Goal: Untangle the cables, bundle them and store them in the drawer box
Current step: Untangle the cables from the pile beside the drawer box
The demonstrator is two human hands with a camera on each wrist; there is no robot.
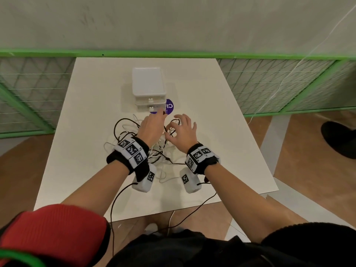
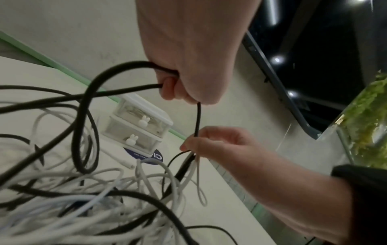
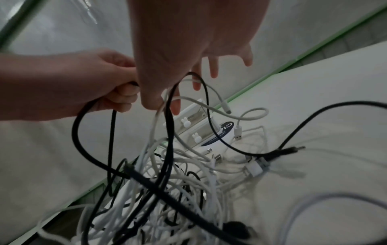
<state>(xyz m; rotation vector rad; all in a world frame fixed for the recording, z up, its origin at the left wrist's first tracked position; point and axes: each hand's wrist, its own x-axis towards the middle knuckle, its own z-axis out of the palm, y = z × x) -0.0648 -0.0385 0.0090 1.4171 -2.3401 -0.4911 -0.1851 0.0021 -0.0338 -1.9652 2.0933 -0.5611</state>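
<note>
A tangle of black and white cables [image 1: 158, 153] lies mid-table, also seen in the wrist views [image 2: 104, 199] [image 3: 167, 190]. My left hand [image 1: 152, 128] hovers over it, fingers curled round a loop of thick black cable [image 2: 117, 69]. My right hand [image 1: 182, 132] is just beside it; thumb and forefinger pinch a thin black cable and some white strands [image 3: 159, 106], the other fingers spread. The white two-drawer box [image 1: 148, 83] with rabbit-shaped knobs [image 2: 143, 120] stands behind the tangle, both drawers closed.
The box sits on a purple round sticker [image 1: 169, 106]. The white table [image 1: 81, 151] is backed by a green-framed mesh fence [image 1: 269, 83] and a wall. Black leads run from my wrist units over the near edge. A dark shoe [image 1: 339, 139] is on the floor at right.
</note>
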